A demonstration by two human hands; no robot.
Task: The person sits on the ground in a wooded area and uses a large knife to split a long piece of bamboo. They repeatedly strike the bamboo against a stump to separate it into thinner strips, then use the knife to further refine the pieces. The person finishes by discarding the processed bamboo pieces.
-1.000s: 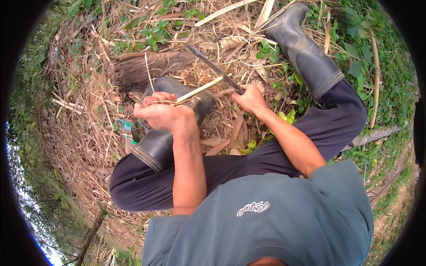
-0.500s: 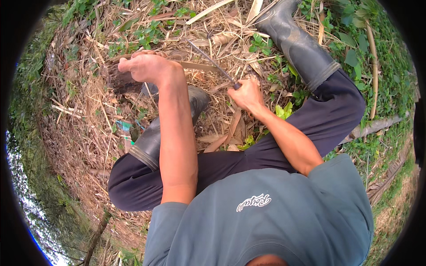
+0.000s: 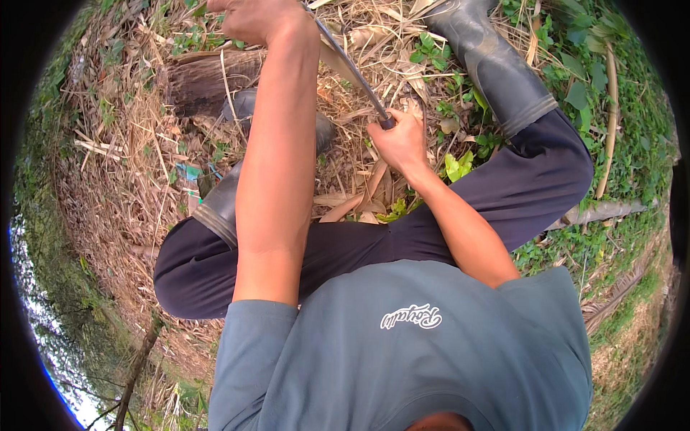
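My right hand (image 3: 401, 142) is wrapped round the dark handle of a long-bladed knife (image 3: 352, 68), in front of my body. Its blade slants up and left toward my left wrist. Against the blade lies a flat tan strip (image 3: 336, 63), which looks like split bamboo or cane. The strip's far part passes behind my left wrist. My left hand (image 3: 253, 18) is closed at the top edge of the view, with its fingers partly cut off; the strip runs to it.
A dark, weathered log (image 3: 205, 82) lies left of centre, by the toe of one rubber boot (image 3: 219, 194). The other boot (image 3: 485, 79) is stretched out at the upper right. Dry leaves and stalks cover the ground, with green plants (image 3: 575, 72) at right.
My left hand has moved up and away from my body, drawing the strip with it, so more of the log shows. The blade now lies closer along the strip. My right hand has barely moved.
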